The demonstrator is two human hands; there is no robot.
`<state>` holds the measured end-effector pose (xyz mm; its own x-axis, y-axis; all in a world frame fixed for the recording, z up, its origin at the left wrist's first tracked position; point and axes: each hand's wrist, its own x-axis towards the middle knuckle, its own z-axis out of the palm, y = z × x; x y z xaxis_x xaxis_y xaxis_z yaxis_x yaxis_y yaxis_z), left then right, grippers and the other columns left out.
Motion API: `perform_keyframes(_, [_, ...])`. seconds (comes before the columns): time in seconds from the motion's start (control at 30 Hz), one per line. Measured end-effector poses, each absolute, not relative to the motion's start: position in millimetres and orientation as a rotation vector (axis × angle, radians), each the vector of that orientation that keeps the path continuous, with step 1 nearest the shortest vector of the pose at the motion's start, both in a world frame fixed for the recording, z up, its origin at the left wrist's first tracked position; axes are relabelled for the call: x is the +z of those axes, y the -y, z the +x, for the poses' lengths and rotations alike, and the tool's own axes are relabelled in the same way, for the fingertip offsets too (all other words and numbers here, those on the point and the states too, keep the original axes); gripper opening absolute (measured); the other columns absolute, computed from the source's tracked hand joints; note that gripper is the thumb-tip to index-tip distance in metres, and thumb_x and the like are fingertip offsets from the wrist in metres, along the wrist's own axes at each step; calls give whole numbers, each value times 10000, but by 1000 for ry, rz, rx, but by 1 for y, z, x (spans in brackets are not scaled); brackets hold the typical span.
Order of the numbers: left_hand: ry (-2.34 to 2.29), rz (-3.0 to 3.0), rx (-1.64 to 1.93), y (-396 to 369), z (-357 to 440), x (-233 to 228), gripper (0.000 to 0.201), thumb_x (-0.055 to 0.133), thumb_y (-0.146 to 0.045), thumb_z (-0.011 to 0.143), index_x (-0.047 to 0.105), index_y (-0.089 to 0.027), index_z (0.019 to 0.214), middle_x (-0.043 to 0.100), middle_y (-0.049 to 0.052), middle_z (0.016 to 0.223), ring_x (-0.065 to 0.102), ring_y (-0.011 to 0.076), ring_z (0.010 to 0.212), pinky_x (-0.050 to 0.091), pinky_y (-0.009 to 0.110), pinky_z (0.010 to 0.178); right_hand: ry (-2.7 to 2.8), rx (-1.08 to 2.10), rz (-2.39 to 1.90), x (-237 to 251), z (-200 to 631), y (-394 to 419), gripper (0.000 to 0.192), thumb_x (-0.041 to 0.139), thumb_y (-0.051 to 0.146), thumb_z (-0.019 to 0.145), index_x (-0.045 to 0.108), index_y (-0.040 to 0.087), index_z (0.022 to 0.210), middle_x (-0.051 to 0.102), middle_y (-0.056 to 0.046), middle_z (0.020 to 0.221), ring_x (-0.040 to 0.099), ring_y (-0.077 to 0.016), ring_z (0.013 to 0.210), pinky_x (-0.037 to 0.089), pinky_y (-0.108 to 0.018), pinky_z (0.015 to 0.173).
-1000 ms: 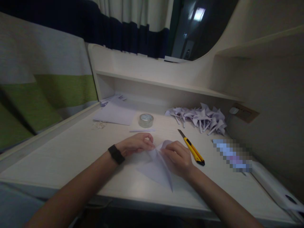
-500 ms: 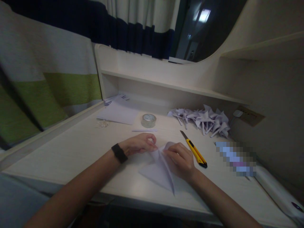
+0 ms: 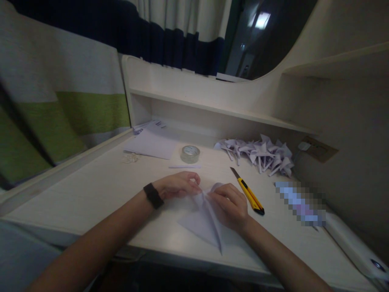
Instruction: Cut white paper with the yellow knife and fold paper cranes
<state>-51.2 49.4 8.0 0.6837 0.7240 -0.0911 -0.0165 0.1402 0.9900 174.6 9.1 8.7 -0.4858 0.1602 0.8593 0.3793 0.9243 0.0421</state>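
A folded white paper sheet (image 3: 202,223) lies on the pale desk (image 3: 91,190), its long point aimed at the front edge. My left hand (image 3: 179,185), with a black band on the wrist, pinches the paper's upper left corner. My right hand (image 3: 229,205) presses and grips the upper right part of the same paper. The two hands almost meet over the fold. A yellow utility knife (image 3: 249,195) lies just right of my right hand.
A roll of clear tape (image 3: 190,153) and a thin paper strip (image 3: 184,166) lie behind my hands. Flat paper sheets (image 3: 150,144) are at the back left. A heap of folded paper pieces (image 3: 258,153) is at the back right, under a shelf (image 3: 212,109).
My hands and the paper have stayed almost in place; the fingers shifted slightly on the fold. The view has swung a little since the earliest frame.
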Motion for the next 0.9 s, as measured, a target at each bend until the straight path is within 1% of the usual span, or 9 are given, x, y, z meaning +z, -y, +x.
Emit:
perform_keyframes(0.13, [-662,1322,587,-49,-52,10,344,757,-240,684,497,-184,902,454,-65,675,315,44,480,148,204,390,2060,-304,-393,11,174,-9,158,619,74,813,644,181,926,628,-55,755,583,-159,705,484,-287,610])
perform_keyframes(0.33, [-702,1328,565,-47,-51,21,337,764,-242,668,482,-182,843,488,-57,688,322,32,461,126,190,375,2123,-375,-405,9,177,-10,148,600,80,825,637,171,937,632,-65,762,578,-170,724,484,-296,622])
perform_keyframes(0.53, [-730,1403,541,-50,-47,20,327,755,-238,661,518,-182,879,517,-37,754,353,40,481,157,183,371,2165,-417,-433,9,177,-10,126,597,91,824,635,164,920,637,-75,782,560,-178,736,480,-301,622])
perform_keyframes(0.67, [-829,1502,559,-52,-47,29,313,751,-279,668,538,-177,873,505,-43,694,351,53,478,185,191,384,2139,-385,-474,7,179,-13,109,615,102,817,638,168,900,636,-69,781,551,-169,722,461,-295,615])
perform_keyframes(0.73, [-944,1572,659,-50,-50,39,284,733,-308,688,546,-169,851,501,-44,670,357,58,478,210,196,400,2092,-357,-520,5,180,-16,92,630,116,810,641,174,880,632,-64,785,547,-163,712,455,-295,616])
perform_keyframes(0.8, [-1136,1615,899,-46,-53,47,239,694,-324,717,552,-158,814,516,-29,683,388,68,505,258,202,432,2047,-336,-588,4,181,-19,67,637,135,809,647,178,859,624,-62,787,543,-163,705,449,-298,612])
perform_keyframes(0.87, [-1339,1602,1127,-40,-56,48,233,668,-347,735,562,-145,784,549,-1,719,450,91,569,327,215,493,2009,-310,-658,4,182,-22,52,634,151,814,655,182,850,615,-59,786,544,-165,709,449,-301,613])
perform_keyframes(0.9, [-1398,1581,1171,-36,-57,46,260,664,-377,741,575,-138,790,572,18,747,488,111,615,361,228,531,1984,-298,-691,4,183,-23,47,632,157,817,658,184,846,612,-57,785,547,-167,714,452,-303,619])
